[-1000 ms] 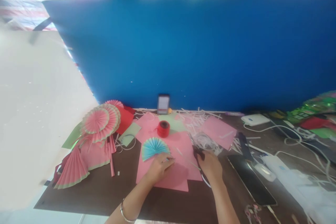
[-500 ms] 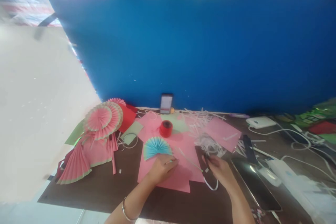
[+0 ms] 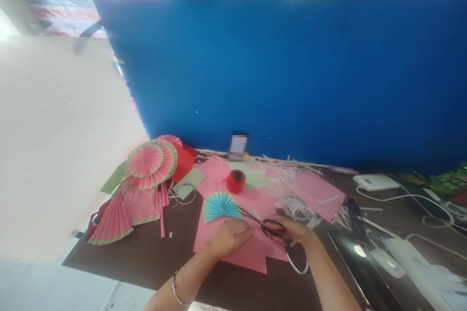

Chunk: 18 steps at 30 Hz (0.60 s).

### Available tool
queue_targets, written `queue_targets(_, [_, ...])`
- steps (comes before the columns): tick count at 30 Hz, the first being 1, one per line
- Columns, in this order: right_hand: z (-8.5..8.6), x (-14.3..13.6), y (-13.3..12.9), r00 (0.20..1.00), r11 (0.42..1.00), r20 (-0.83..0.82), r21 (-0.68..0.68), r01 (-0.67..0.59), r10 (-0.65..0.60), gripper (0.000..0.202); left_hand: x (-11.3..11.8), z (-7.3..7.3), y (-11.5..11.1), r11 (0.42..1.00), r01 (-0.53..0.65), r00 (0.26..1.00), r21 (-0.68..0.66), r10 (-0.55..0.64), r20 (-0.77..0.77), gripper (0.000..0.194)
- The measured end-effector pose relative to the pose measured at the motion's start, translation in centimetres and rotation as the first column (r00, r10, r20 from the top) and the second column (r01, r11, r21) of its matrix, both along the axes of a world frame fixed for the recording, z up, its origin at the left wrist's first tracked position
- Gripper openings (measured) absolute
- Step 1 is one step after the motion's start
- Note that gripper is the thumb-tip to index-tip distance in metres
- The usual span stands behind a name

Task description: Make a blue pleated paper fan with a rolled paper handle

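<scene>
A half-round blue pleated paper fan (image 3: pixel 221 205) lies over pink paper sheets (image 3: pixel 251 257) in front of me. My left hand (image 3: pixel 230 239) is closed at the fan's lower edge, its fingertips curled and partly hidden. My right hand (image 3: pixel 292 229) grips black-handled scissors (image 3: pixel 272 227) by their loops. The blades point up and left, and their tips reach the fan's right side just above my left hand. Behind the fan stands a red roll of tape or ribbon (image 3: pixel 235 181).
Pink and green pleated fans (image 3: pixel 148 165) are piled at the left. White paper strips (image 3: pixel 280 170) and a clear crumpled bundle (image 3: pixel 297 206) lie behind my right hand. A dark phone-like device (image 3: pixel 361 267), white cables (image 3: pixel 404 197) and a power strip (image 3: pixel 412 257) occupy the right. A blue panel (image 3: pixel 277 73) bounds the back.
My right hand has brought the scissors up and left beside the blue fan, and their blades now show. My left hand stays at the fan. The whole view has shifted slightly.
</scene>
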State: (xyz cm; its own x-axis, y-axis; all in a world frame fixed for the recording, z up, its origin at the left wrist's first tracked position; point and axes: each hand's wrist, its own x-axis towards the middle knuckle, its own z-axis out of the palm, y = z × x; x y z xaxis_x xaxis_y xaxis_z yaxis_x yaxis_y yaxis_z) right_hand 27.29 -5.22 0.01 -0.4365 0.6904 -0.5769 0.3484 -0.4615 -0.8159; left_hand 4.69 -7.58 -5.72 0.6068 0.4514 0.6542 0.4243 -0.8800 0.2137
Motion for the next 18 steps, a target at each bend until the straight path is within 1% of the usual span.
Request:
queue_targets(2, [-0.1,-0.8,0.5,0.997,1.0,-0.072,-0.02,-0.012,0.011,0.041,0.1,0.0,0.0,1.0,0.011,1.0,-0.021,-0.011,-0.019,0.022])
queue_targets(4, [-0.2,-1.4,0.9,0.995,0.999,-0.093,-0.019,-0.027,0.025,0.042,0.2,0.0,0.0,0.999,0.017,0.999,-0.029,-0.018,-0.032,0.021])
queue_targets(7, [-0.4,-2.0,1.3,0.993,1.0,-0.114,-0.01,-0.014,0.013,0.044,0.3,-0.1,-0.1,1.0,0.015,0.999,-0.023,-0.016,-0.038,0.021])
queue_targets(12, [-0.8,-2.4,1.9,0.989,1.0,-0.145,0.009,-0.018,0.019,0.047,0.4,-0.3,-0.1,0.999,0.02,0.999,-0.037,-0.021,-0.041,0.024])
queue_targets(18, [-0.8,-2.6,2.3,0.985,0.998,-0.164,0.059,-0.038,0.047,0.046,0.4,-0.3,0.0,0.999,0.019,0.999,-0.034,-0.02,-0.043,0.023])
